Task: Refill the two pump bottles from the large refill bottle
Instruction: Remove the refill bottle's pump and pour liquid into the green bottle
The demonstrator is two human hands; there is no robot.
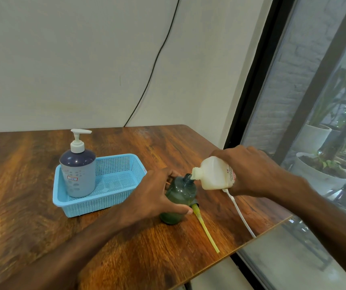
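My left hand [154,195] grips a green translucent pump bottle [178,197] that stands uncapped on the wooden table [126,248]. My right hand [249,170] holds the white refill bottle [212,174] tipped on its side, its mouth touching the green bottle's open neck. The green bottle's pump with its yellow tube [205,229] lies on the table just right of it. A grey-blue pump bottle [77,170] with a white pump stands upright in the left end of a light blue basket [115,197].
A white tube [243,216] lies on the table under my right hand, reaching the right edge. The table's right edge runs along a window with potted plants [323,170] outside. A black cable [153,65] hangs down the wall behind.
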